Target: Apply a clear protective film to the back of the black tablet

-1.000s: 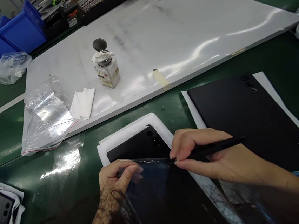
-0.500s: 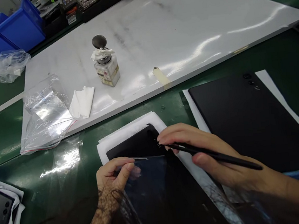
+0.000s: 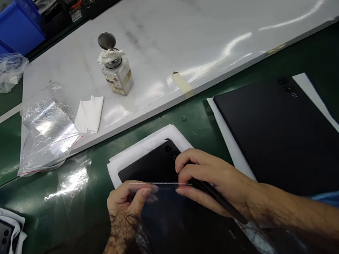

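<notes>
A black tablet (image 3: 144, 163) lies back side up on white wrapping sheet (image 3: 146, 139), its cameras at the far right corner. Over it a clear film (image 3: 167, 203) is held up at an angle. My left hand (image 3: 128, 200) pinches the film's far left edge between thumb and fingers. Near the film's far right corner, my right hand (image 3: 213, 174) closes thumb and fingers on the edge. That same hand also keeps a slim black pen-shaped tool (image 3: 221, 202) against the palm, slanting toward the wrist. Much of the tablet's near part is dark under the film and loose hair.
To the right a second black tablet (image 3: 284, 140) rests on white sheet; another (image 3: 0, 239) is at left. A white board (image 3: 208, 27) bears a metal-lidded bottle (image 3: 118, 78), folded wipe (image 3: 89, 114) and plastic bag (image 3: 46, 127). Blue bins (image 3: 13, 28) stand behind.
My right hand has moved from the tablet's camera area to the film's right corner and taken hold of it. The black tool has swung steeper in that hand.
</notes>
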A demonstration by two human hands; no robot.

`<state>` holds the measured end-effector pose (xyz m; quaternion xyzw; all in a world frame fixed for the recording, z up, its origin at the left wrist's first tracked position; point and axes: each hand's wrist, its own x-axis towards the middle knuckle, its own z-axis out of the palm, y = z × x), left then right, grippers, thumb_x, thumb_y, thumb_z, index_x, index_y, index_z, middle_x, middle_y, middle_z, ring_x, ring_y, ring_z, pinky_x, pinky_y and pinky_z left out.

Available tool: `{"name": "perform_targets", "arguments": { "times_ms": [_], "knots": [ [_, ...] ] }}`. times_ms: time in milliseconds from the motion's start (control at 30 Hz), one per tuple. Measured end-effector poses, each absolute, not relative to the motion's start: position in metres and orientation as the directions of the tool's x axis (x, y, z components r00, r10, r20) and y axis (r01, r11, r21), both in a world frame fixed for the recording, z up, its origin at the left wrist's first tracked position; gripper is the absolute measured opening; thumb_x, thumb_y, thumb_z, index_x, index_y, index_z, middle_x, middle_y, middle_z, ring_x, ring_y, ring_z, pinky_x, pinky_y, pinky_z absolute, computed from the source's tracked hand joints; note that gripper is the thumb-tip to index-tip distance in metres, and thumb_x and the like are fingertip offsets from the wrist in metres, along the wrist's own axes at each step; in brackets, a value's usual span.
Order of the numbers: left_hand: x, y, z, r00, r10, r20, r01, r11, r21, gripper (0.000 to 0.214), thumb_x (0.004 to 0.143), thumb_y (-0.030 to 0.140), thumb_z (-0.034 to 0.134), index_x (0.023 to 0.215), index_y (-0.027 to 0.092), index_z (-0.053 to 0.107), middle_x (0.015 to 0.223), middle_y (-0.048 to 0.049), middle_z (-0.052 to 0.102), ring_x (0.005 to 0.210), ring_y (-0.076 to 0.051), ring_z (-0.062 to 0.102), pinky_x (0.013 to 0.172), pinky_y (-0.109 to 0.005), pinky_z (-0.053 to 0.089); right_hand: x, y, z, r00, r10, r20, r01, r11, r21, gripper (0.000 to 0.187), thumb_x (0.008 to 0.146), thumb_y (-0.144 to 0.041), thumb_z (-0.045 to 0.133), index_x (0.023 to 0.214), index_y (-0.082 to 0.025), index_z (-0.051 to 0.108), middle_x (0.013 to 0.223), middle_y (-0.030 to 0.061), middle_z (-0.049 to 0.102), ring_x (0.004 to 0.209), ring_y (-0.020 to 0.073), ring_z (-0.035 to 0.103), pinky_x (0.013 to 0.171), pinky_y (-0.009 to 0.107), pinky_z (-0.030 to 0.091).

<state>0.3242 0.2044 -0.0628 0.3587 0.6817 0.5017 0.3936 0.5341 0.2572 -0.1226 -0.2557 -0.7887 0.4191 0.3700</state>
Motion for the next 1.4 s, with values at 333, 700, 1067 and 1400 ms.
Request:
{"name": "perform_targets", "arguments": {
  "times_ms": [333,700,1067,1400],
  "knots": [
    [0.326,0.204,-0.063,-0.429,0.884,-0.187,0.041,0.225,0.973,0.018,0.058,0.041,0.075,0.061,0.023,0.073,0.039,0.0033,0.072,0.028,-0.017,0.064,0.029,-0.021,0.055,0.558,0.283,-0.090,-0.590,0.791,0.162,-0.017,0.189,-0.982,0.065,0.112,-0.086,0.046,0.119,-0.037,0.087,0.109,0.0071,0.083,0.096,0.0237,0.083,0.084,0.033,0.073],
    [0.316,0.193,-0.079,-0.337,0.931,-0.137,0.139,0.193,0.971,0.009,0.068,0.031,0.070,0.072,0.023,0.073,0.047,0.0039,0.075,0.037,-0.016,0.068,0.039,-0.020,0.059,0.552,0.287,-0.076,-0.569,0.820,0.068,-0.030,0.062,-0.998,0.020,0.090,-0.025,0.099,0.077,-0.033,0.085,0.078,0.0005,0.086,0.067,0.0191,0.083,0.057,0.024,0.067],
    [0.312,0.201,-0.064,-0.201,0.958,-0.205,0.203,0.246,0.948,0.020,0.068,0.007,0.067,0.074,0.025,0.073,0.051,0.0042,0.076,0.043,-0.020,0.072,0.044,-0.024,0.061,0.552,0.285,-0.074,-0.549,0.833,0.063,-0.003,0.073,-0.997,0.020,0.091,-0.027,0.099,0.076,-0.032,0.086,0.077,0.0010,0.087,0.066,0.0200,0.084,0.056,0.024,0.067],
    [0.313,0.199,-0.066,-0.225,0.952,-0.209,0.195,0.254,0.947,0.011,0.069,0.015,0.067,0.074,0.023,0.072,0.049,0.0025,0.076,0.041,-0.021,0.071,0.043,-0.026,0.061,0.552,0.283,-0.077,-0.548,0.833,0.078,-0.039,0.068,-0.997,0.022,0.089,-0.022,0.098,0.075,-0.032,0.085,0.076,0.0000,0.087,0.064,0.0200,0.085,0.057,0.025,0.069]
  ]
}}
